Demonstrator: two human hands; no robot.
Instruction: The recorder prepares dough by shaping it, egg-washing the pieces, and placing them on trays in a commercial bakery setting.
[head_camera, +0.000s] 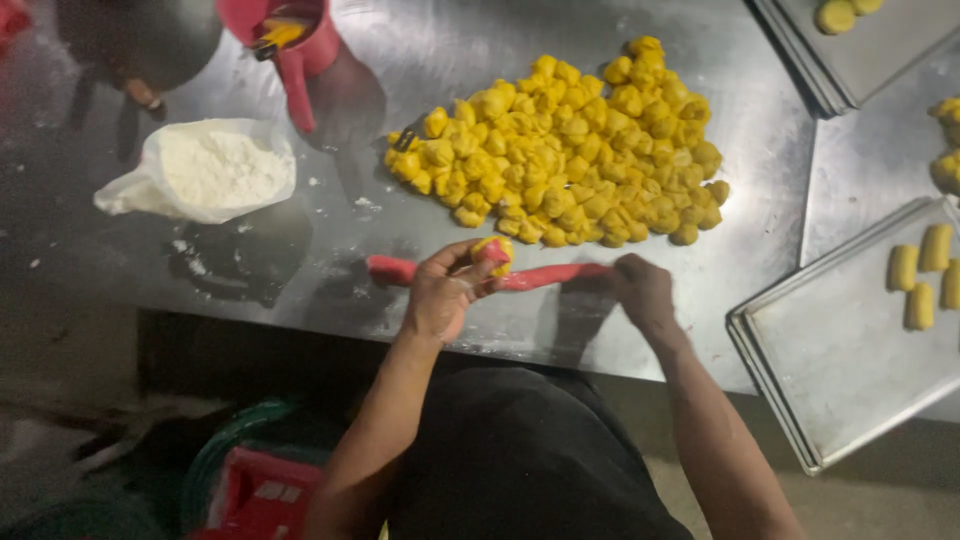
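On the steel desk (420, 60): red dough rope (545, 277), right hand (643, 290) pinched on its end; left hand (447, 290) pinching one yellow dough piece (492, 252) with red filling; large pile of yellow pieces (565, 150) unfilled; few shaped rolls (922, 275) on tray (830, 370); mostly undone.

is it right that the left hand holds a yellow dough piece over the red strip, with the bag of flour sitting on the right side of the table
Not quite. The head view shows the bag of flour on the left side of the table, not the right. The rest stands: the left hand holds a yellow dough piece over the red strip.
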